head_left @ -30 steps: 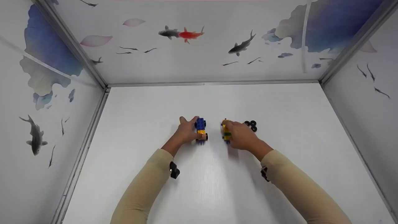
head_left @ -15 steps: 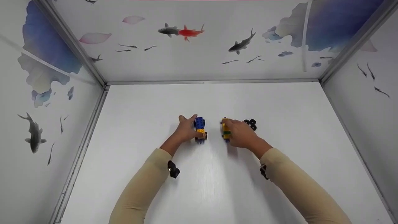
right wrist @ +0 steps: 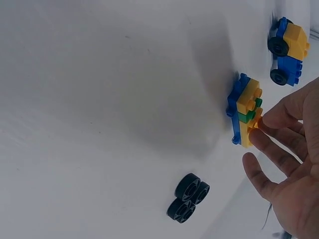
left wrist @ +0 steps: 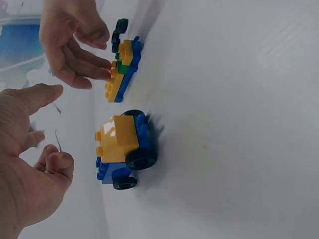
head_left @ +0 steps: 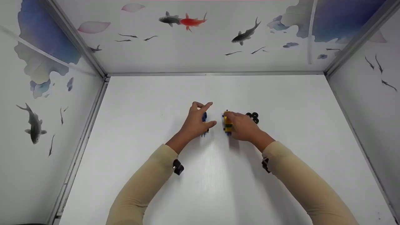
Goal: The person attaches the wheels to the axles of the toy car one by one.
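Note:
A small toy car of yellow and blue bricks stands on black wheels on the white table. Over it my left hand is spread, thumb and fingers apart, and hides most of it in the head view. The left wrist view shows a gap between that hand and the car. To the right is a brick car body, yellow and green on a blue base without wheels. My right hand reaches over it with extended fingertips at the top studs; in the left wrist view its thumb stands off the bricks.
Several loose black wheels lie clustered just right of the right hand. The white table is bounded by walls with painted fish, joined by grey metal edging at the back. Each forearm wears a small black device near the wrist.
My left hand has come off the wheeled car's left side and moved right and over it, fingers spread. The right hand stays at the wheel-less car body. The head view has tilted down slightly.

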Tool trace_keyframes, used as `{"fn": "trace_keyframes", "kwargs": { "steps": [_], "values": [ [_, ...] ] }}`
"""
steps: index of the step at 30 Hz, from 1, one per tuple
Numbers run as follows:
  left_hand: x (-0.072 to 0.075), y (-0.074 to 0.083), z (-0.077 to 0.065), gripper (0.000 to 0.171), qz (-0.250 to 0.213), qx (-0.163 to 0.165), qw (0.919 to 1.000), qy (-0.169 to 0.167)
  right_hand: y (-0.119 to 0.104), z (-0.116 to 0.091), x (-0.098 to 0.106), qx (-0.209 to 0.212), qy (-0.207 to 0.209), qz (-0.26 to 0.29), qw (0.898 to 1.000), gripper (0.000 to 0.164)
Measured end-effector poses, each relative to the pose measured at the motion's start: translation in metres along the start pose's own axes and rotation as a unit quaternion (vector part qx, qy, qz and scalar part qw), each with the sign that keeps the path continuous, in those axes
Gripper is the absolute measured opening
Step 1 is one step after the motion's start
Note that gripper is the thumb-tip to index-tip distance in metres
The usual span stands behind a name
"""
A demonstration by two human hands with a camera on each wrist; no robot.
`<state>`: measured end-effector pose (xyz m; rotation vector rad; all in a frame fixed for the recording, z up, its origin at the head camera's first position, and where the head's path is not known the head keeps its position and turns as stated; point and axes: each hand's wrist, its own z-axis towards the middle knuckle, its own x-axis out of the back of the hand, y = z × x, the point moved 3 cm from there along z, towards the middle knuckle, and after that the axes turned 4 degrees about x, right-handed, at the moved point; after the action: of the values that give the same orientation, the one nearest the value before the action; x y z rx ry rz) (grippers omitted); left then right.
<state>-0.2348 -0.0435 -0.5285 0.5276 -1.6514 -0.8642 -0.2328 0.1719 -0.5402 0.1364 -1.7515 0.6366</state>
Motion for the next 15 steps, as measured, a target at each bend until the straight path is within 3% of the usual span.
{"fn": "trace_keyframes", "kwargs": {
  "steps": [4, 8, 15],
  "values": [
    [-0.019, 0.008, -0.003, 0.088, 0.008, -0.028, 0.9992, -0.027, 0.004, 0.0, 0.0, 0.014, 0.011, 0.006, 1.0, 0.068],
    [-0.039, 0.009, -0.002, 0.102, 0.031, -0.019, 0.9981, -0.051, 0.006, 0.0, -0.001, 0.02, 0.011, 0.014, 1.0, 0.069],
    [-0.065, 0.011, 0.01, 0.114, 0.081, -0.025, 0.9947, -0.059, 0.006, -0.001, 0.003, 0.028, 0.019, 0.024, 0.999, 0.078]
  ]
}}
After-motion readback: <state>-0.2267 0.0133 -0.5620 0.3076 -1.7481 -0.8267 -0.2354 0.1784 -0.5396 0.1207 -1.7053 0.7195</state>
